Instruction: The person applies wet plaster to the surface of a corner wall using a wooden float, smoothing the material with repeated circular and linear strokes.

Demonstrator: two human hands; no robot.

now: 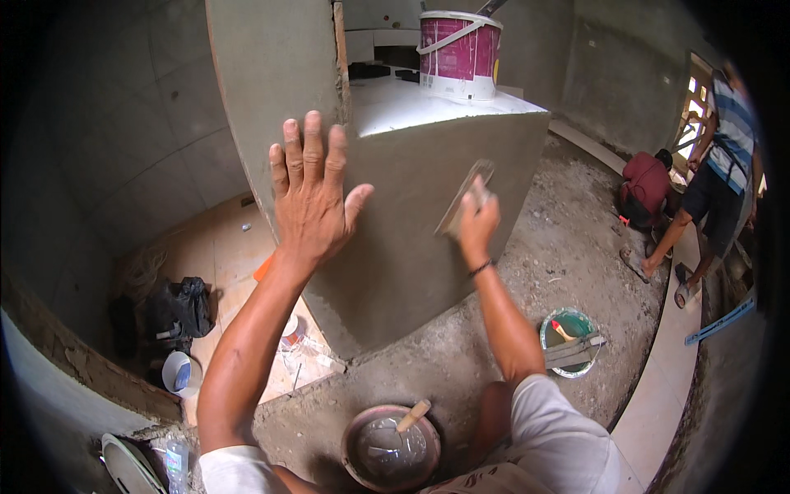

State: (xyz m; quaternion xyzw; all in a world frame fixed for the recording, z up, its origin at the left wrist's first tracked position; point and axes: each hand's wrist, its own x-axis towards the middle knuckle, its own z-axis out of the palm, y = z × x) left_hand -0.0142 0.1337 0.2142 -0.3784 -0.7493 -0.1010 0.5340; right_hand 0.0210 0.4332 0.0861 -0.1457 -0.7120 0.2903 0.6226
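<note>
My left hand (pixel 317 198) is raised with fingers spread over the upper left of a cement-plastered block (pixel 395 280), beside a pale column (pixel 247 66); contact is unclear. My right hand (pixel 477 226) grips a flat steel trowel (pixel 451 216) against the block's grey face, slightly blurred. A pink-and-white bucket (pixel 457 62) sits on the block's white top. Below me on the floor, a round basin (pixel 366 461) of grey mix has a wooden-handled tool (pixel 414 414) in it.
A green bucket (pixel 568 356) with tools stands right on rough floor. Two people, one crouching (pixel 646 185), one standing (pixel 724 173), are at the right beside a tile strip. At left, tiles hold a black bag (pixel 185 305) and white bucket (pixel 179 372); a bottle (pixel 177 461) stands below.
</note>
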